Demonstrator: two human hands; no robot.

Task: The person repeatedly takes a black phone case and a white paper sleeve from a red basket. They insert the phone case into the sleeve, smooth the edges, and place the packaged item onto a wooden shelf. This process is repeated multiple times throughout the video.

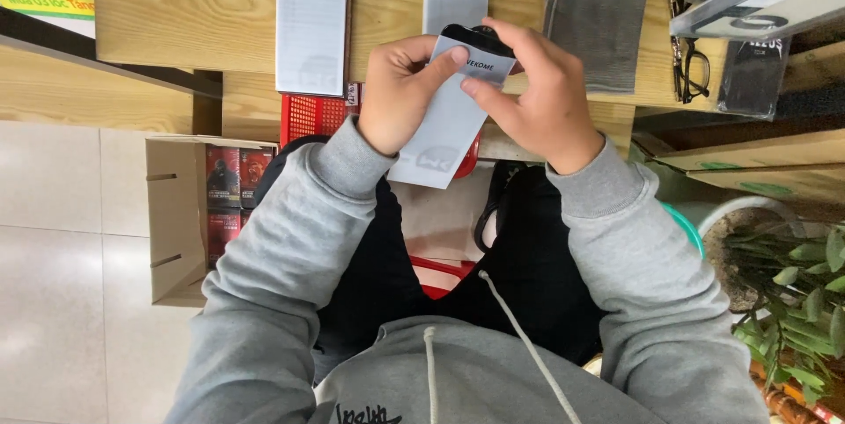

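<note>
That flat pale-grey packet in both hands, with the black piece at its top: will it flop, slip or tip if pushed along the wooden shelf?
The pale-grey packet looks thin and flat, held straight between the left hand and right hand, so probably fairly stiff and light. Its smooth face may slide easily on the wooden shelf. Lying flat, it seems unlikely to roll or tip.

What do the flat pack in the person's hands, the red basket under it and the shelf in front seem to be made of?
The flat pack looks like thin matt card, pale grey, its lower end hanging free unbent, held by left hand and right hand. The red basket seems moulded plastic, judging by its fine grid. The shelf looks like light wood or laminate, with visible grain.
</note>
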